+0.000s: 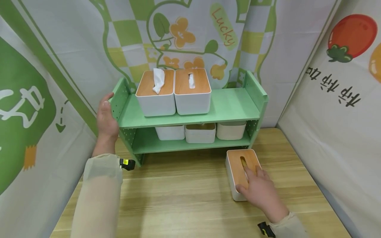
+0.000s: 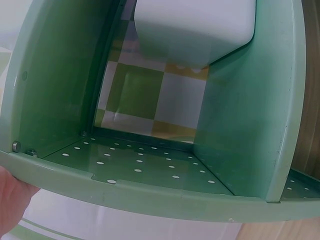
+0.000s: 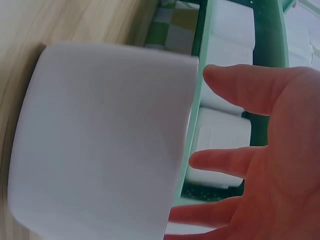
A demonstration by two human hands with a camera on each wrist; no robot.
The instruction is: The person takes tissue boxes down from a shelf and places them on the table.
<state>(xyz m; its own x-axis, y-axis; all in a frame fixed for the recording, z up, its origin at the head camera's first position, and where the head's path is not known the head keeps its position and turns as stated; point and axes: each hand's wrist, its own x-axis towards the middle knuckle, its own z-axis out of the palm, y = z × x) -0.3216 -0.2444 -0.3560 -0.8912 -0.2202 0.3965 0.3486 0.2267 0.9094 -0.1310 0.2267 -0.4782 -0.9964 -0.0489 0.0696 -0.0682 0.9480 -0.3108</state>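
My left hand (image 1: 107, 120) rests against the outer side of the green shelf's (image 1: 232, 102) left panel, its fingertips near the upper edge. In the left wrist view only a bit of that hand (image 2: 14, 202) shows beside the panel. My right hand (image 1: 262, 190) lies over a white tissue box (image 1: 233, 180) with a wood-look lid, which stands on the table before the shelf's right end. One finger reaches close to the lid's slot. In the right wrist view the fingers (image 3: 225, 162) stretch out, spread, at the lid edge of the box (image 3: 100, 140).
Two tissue boxes, left (image 1: 160, 104) and right (image 1: 193, 102), stand side by side on the top shelf, tissue showing in their slots. Below are a white bin (image 1: 170, 133), another white bin (image 1: 200, 136) and a cream one (image 1: 230, 131). Printed curtains (image 1: 327, 132) enclose the wooden table (image 1: 178, 198).
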